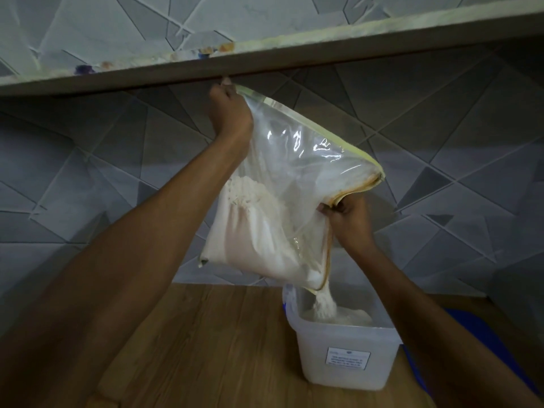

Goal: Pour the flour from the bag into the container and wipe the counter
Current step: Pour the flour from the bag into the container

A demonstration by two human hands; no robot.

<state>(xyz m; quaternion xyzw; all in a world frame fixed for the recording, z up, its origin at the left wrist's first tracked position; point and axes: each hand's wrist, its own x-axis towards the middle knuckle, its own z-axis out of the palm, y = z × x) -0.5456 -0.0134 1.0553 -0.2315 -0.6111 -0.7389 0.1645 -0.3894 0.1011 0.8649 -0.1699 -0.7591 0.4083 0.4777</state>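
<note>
- While the pouring step is plainly under way, the clear plastic bag (pixel 282 184) is hanging tilted in the air above the counter (pixel 206 334), its open mouth turned down and to the right.
- The left hand (pixel 231 113) is gripping the bag's upper corner, fingers curled round the plastic, and is holding it high, just under the shelf (pixel 265 61).
- The right hand (pixel 348 222) is pinching the yellowish rim of the mouth at its lower side, fingers closed on the edge, shaping the opening into a spout.
- Flour (pixel 253 231) is lying heaped in the bag's lower half, and a thin stream of it is falling from the mouth's bottom corner into the container (pixel 344 348).
- That container, a translucent tub with a white label on its front, is standing upright on the counter directly below the spout; a low mound of flour is already sitting inside.
- Something blue (pixel 471 334) is lying just beside the tub on its right; I cannot tell what it is.
- Judging by how much flour is left in the bag, the pour is only partly done, and wiping is not yet begun.
- The next move probably calls for raising the left corner further and keeping the spout over the tub, so the heap slides down without spilling past the rim.
</note>
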